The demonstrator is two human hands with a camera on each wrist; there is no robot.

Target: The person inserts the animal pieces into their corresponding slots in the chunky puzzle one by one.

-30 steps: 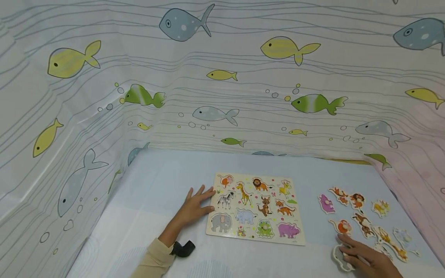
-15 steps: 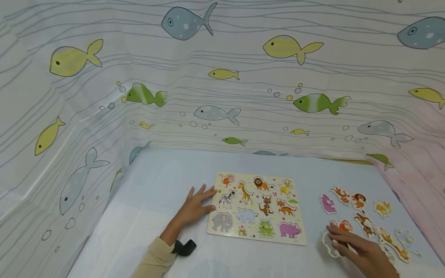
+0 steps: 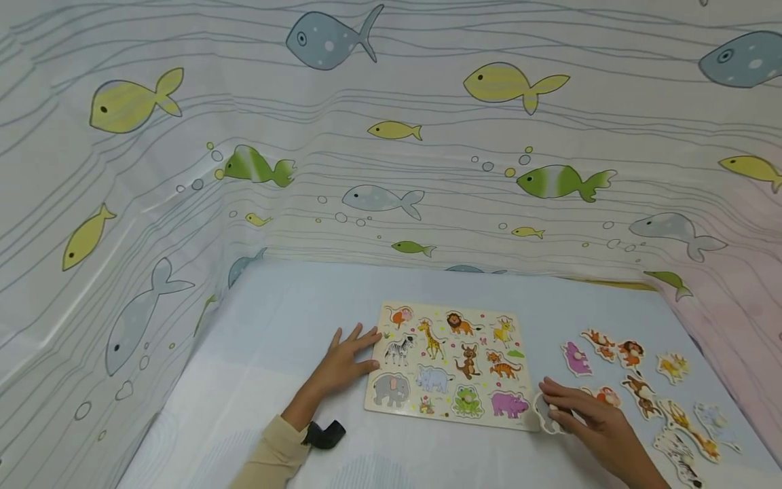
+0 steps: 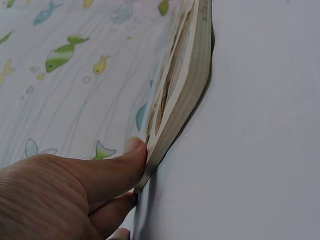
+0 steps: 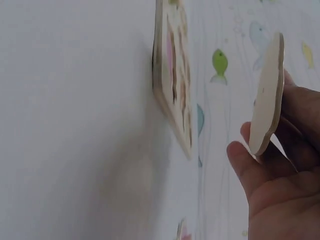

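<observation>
A wooden animal puzzle board (image 3: 479, 420) lies flat on the table, its printed animals facing up. Along its left edge rests my left hand (image 3: 343, 367), fingers spread and thumb touching the side; in the left wrist view the thumb (image 4: 117, 172) meets the board's rim. My right hand (image 3: 592, 415) pinches a grey animal puzzle piece (image 3: 541, 409) just off the board's lower right corner. The right wrist view shows the piece's bare wooden underside (image 5: 267, 100), raised above the table. A frog piece (image 3: 467, 402) with a knob sits in the board.
Several loose animal pieces lie to the right, among them a purple hippo (image 3: 577, 358), a zebra (image 3: 675, 454), a giraffe (image 3: 687, 428) and a monkey (image 3: 609, 396) partly behind my right hand. A fish-print sheet (image 3: 452, 197) hangs behind the table.
My right hand has carried the grey piece left, from beside the loose pieces to the board's lower right corner, uncovering the zebra piece. My left hand stays at the board's edge.
</observation>
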